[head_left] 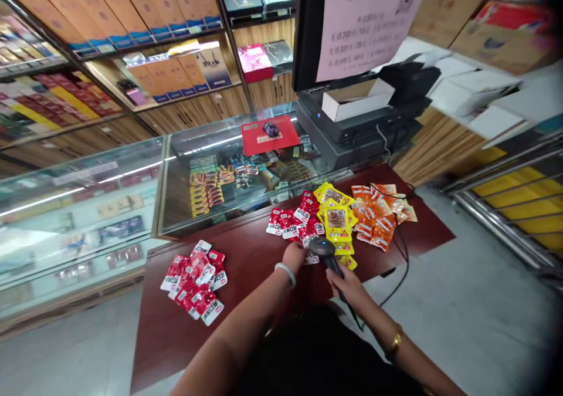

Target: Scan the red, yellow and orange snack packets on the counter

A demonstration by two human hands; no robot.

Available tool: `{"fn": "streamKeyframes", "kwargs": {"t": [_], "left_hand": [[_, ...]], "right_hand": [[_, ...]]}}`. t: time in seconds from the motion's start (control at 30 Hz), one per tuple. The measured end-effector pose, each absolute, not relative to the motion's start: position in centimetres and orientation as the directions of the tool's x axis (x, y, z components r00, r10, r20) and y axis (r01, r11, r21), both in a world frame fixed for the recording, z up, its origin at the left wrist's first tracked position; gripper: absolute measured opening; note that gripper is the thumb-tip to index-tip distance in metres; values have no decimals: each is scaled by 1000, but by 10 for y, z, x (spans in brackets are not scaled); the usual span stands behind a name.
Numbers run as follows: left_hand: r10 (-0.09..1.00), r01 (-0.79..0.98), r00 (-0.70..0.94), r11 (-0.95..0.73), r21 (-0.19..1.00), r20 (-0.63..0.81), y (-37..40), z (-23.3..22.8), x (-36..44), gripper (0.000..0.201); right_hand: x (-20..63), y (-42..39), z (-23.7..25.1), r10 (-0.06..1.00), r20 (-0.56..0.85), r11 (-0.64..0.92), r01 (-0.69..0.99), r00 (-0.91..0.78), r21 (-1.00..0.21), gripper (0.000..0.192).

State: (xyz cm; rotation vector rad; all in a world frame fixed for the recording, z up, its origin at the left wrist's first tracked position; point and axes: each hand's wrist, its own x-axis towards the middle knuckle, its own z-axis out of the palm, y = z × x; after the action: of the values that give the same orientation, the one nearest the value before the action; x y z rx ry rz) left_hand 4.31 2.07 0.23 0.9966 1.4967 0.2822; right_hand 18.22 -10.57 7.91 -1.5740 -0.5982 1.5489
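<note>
My right hand (347,284) is wrapped round the handle of a black barcode scanner (322,246), whose head hangs over the table between the red and yellow packets. Just left of the scanner head, my left hand (294,256) has its fingers at a red and white snack packet (312,257) at the near edge of the middle red pile (290,224); its fingertips are partly hidden, but they look closed on it. Yellow packets (338,220) lie right of that pile, and orange packets (376,214) farther right. A separate heap of red packets (193,281) sits on the left.
The dark red tabletop (255,267) adjoins a glass display counter (176,208). A red mouse pad (281,144) with a mouse (270,129) lies on the glass. Behind stands a monitor (308,32) bearing a paper notice. A black cable (405,255) runs over the table's near right edge.
</note>
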Motion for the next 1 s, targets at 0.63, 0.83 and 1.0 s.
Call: {"fn": "streamKeyframes", "kwargs": {"t": [0.63, 0.83, 1.0], "left_hand": [[809, -133, 175, 585, 800, -562, -40, 30, -100, 40], [836, -224, 81, 546, 807, -543, -68, 30, -155, 43], [843, -350, -19, 498, 794, -537, -88, 36, -184, 44]], "right_hand": [[120, -72, 100, 834, -527, -536, -15, -163, -844, 49], [61, -47, 111, 795, -499, -501, 90, -345, -861, 62], [13, -36, 97, 735, -449, -425, 172, -508, -889, 58]]}}
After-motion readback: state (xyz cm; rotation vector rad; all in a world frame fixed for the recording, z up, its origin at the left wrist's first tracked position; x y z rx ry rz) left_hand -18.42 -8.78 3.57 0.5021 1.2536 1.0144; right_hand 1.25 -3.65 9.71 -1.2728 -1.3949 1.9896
